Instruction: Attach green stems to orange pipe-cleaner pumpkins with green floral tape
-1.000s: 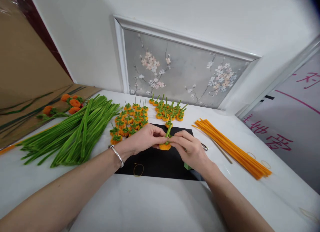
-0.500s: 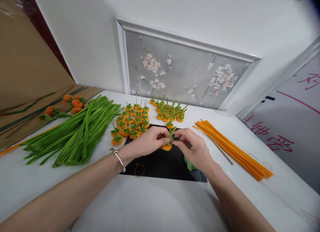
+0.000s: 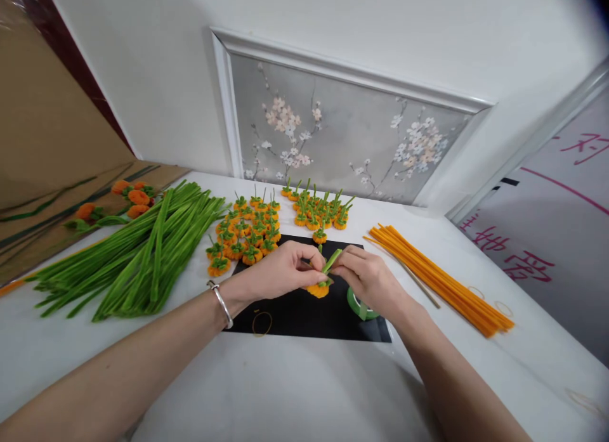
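Observation:
Over the black mat (image 3: 304, 321), my left hand (image 3: 280, 271) pinches a small orange pipe-cleaner pumpkin (image 3: 318, 291) with green on its top. My right hand (image 3: 371, 277) has thumb and fingers closed on a light green strip (image 3: 332, 260) that rises from the pumpkin's top; whether it is tape or pipe cleaner I cannot tell. Fingers partly cover the pumpkin. Below my right hand lies a roll of green tape (image 3: 360, 307). One finished-looking pumpkin (image 3: 319, 236) sits at the mat's far edge.
Green pipe cleaners (image 3: 137, 258) lie heaped at left, orange ones (image 3: 442, 280) at right beside a thin stick (image 3: 421, 285). Pumpkins stand in two groups, left (image 3: 247, 229) and back (image 3: 323, 210). A rubber band (image 3: 261, 324) lies on the mat; orange flowers (image 3: 137, 198) lie far left.
My right hand has shifted its grip slightly, and more of the light green strip shows between my hands. The tape roll is more visible. The whole view has shifted slightly.

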The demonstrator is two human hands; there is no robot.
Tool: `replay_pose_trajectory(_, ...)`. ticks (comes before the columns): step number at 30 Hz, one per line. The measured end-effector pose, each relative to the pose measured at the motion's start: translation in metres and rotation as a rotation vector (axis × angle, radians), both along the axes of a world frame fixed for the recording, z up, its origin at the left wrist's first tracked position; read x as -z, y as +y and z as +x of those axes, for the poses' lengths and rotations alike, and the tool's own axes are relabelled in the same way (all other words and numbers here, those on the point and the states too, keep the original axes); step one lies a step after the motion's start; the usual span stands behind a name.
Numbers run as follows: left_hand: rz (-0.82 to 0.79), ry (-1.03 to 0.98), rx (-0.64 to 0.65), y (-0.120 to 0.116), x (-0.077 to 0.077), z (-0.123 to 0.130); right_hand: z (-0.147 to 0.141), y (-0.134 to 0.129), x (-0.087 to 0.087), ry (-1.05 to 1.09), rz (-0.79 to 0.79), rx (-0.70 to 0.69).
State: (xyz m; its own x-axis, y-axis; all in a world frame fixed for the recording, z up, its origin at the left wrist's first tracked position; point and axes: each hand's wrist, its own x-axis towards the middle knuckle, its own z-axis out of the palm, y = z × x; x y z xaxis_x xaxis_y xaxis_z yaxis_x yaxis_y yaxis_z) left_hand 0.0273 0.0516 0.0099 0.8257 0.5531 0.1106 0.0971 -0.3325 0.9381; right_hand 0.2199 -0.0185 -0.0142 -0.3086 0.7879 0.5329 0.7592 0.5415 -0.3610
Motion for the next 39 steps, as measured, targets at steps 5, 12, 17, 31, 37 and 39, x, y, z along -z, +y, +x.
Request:
replay_pose_trajectory(5, 0.026, 0.054, -0.028, -0.002, -0.001, 0.000, 0.000, 0.002, 0.003, -0.019, -0.020, 0.013)
replay_pose_trajectory(12, 0.047, 0.135, -0.038, -0.001, 0.002, 0.000, 0.005, -0.002, -0.001, 0.167, -0.181, 0.016)
replay_pose_trajectory(17, 0.108, 0.209, 0.045, 0.003, 0.005, -0.002, 0.000, -0.010, -0.016, 0.178, -0.043, -0.107)
replay_pose_trajectory(31, 0.438, 0.235, -0.043, -0.003, 0.001, 0.000, -0.019, -0.007, 0.003, -0.192, 0.049, 0.037)
replay_pose_trajectory(37, 0.300, 0.114, 0.055, 0.005, -0.004, -0.006, -0.013, -0.007, -0.005, 0.286, -0.195, 0.003)
replay_pose_trajectory(39, 0.237, 0.112, 0.102, 0.006, -0.008, -0.009, -0.012, -0.007, -0.004, 0.353, -0.334, -0.045)
